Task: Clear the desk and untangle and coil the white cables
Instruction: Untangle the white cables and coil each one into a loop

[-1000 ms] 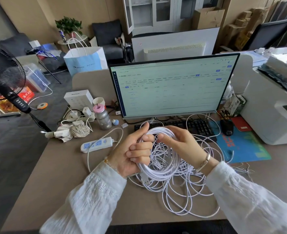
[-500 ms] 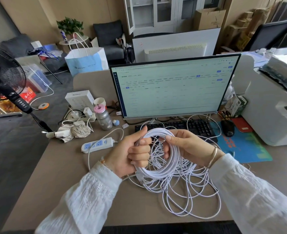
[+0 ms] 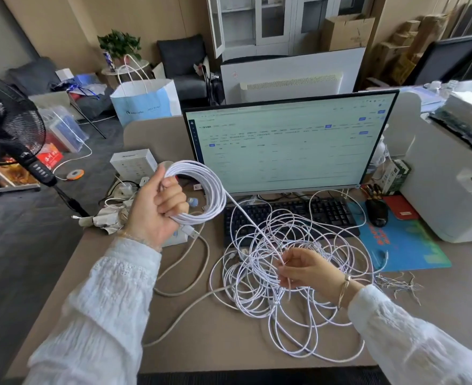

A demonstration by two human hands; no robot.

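My left hand (image 3: 157, 209) grips a neat coil of white cable (image 3: 209, 190) and holds it raised over the left of the desk, in front of the monitor's left edge. From the coil a single taut strand (image 3: 250, 220) runs down and right to my right hand (image 3: 304, 269), which pinches it above a loose tangle of white cables (image 3: 293, 307) lying on the desk in front of the keyboard. A USB plug (image 3: 191, 232) hangs below the coil.
A monitor (image 3: 290, 145) and black keyboard (image 3: 323, 215) stand behind the tangle. A mouse (image 3: 376, 215) sits on a blue mat (image 3: 406, 245) at right, beside a white printer (image 3: 456, 190). A power strip cord (image 3: 184, 290), a white box (image 3: 133, 163) and cable clutter (image 3: 110, 215) lie at left.
My left hand lifted the coil up and to the left. My right hand left the coil, dropped to the tangle and now pinches the strand, pulling it straight.
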